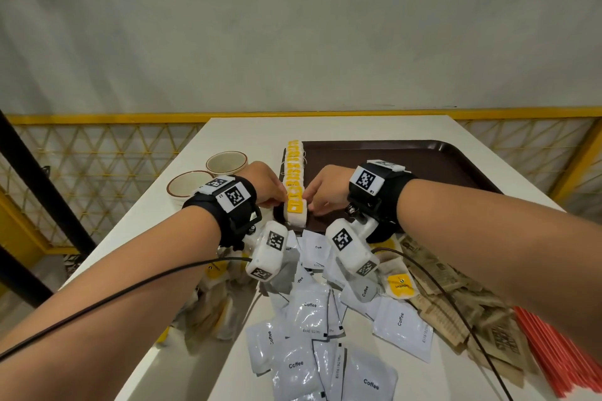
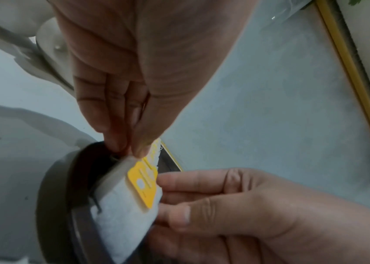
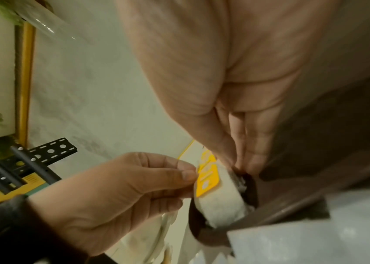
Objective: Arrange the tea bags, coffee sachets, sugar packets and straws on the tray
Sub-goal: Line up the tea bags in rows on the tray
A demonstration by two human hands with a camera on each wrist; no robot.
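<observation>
A dark brown tray [image 1: 423,166] lies on the white table. A row of white tea bags with yellow tags [image 1: 293,163] stands along its left edge. My two hands meet at the nearest tea bag [image 1: 294,212] [image 2: 122,214] [image 3: 222,196] in the tray's near left corner. My left hand [image 1: 273,192] [image 2: 129,150] pinches its left edge by the tag. From the other side, my right hand [image 1: 312,202] [image 3: 240,160] holds its right edge, thumb and fingers closed on it.
White coffee sachets [image 1: 309,319] lie heaped in front of the tray. Brown sugar packets [image 1: 456,303] and red straws [image 1: 560,352] are at the near right. Loose tea bags [image 1: 208,309] sit near left. Two cups [image 1: 226,163] stand left of the tray.
</observation>
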